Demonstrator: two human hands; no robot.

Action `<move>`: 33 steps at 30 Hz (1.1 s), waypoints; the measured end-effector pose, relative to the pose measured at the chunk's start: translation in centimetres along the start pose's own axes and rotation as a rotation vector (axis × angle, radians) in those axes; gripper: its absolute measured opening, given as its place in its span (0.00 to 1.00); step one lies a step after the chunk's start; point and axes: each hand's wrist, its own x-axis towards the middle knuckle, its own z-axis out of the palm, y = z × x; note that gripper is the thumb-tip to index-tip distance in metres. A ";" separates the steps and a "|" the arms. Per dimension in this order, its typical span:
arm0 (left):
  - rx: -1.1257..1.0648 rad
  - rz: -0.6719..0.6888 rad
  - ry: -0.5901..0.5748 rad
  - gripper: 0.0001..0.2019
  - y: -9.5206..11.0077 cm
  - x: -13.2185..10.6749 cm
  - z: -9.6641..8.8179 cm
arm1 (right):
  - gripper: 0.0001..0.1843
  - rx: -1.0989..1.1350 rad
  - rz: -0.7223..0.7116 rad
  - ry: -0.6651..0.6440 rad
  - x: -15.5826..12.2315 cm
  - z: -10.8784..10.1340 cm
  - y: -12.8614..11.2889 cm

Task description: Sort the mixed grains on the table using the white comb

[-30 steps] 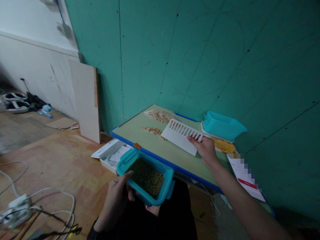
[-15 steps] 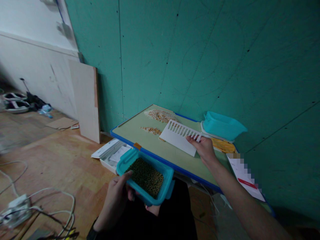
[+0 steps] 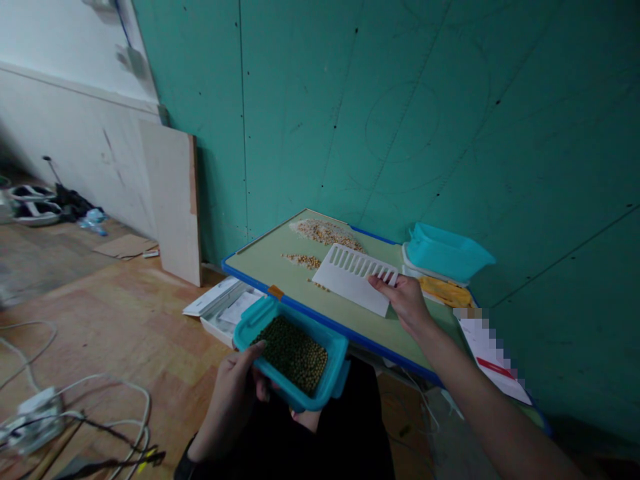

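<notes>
My left hand (image 3: 237,380) grips the near left side of a teal plastic container (image 3: 336,363), thumb over its rim. Inside it lie dark green beans (image 3: 283,340) and, on the right, paler yellowish beans (image 3: 313,368). The container is just below the table's front edge. Closed on the right end of a white slotted scraper (image 3: 347,287), my right hand (image 3: 403,297) holds it low over the table, slots away from me. A few yellow beans (image 3: 320,287) show by its left end. Beyond lie a small bean pile (image 3: 303,260) and a larger pile of mixed grains (image 3: 327,233).
On the table (image 3: 260,263), at the back right, are a teal bin (image 3: 445,252), a yellow cloth (image 3: 445,291) and a paper sheet (image 3: 493,363). An open white box (image 3: 225,310) lies on the floor, cables (image 3: 115,407) at the lower left. A board (image 3: 173,203) leans against the wall.
My right hand has shifted the scraper slightly left and toward me, showing more of the yellow beans by its left end. The container in my left hand has stayed put.
</notes>
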 end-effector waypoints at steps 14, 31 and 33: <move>-0.001 0.002 -0.002 0.28 -0.3 0.2 -0.2 | 0.29 -0.001 -0.009 -0.054 -1.1 1.4 -0.7; -0.050 -0.002 0.009 0.31 0.4 -0.3 0.1 | 0.15 -0.167 -0.177 -0.102 -7.5 2.5 -3.3; -0.051 -0.008 0.009 0.31 0.2 -0.1 0.0 | 0.15 -0.164 -0.202 -0.063 -7.3 2.6 -3.3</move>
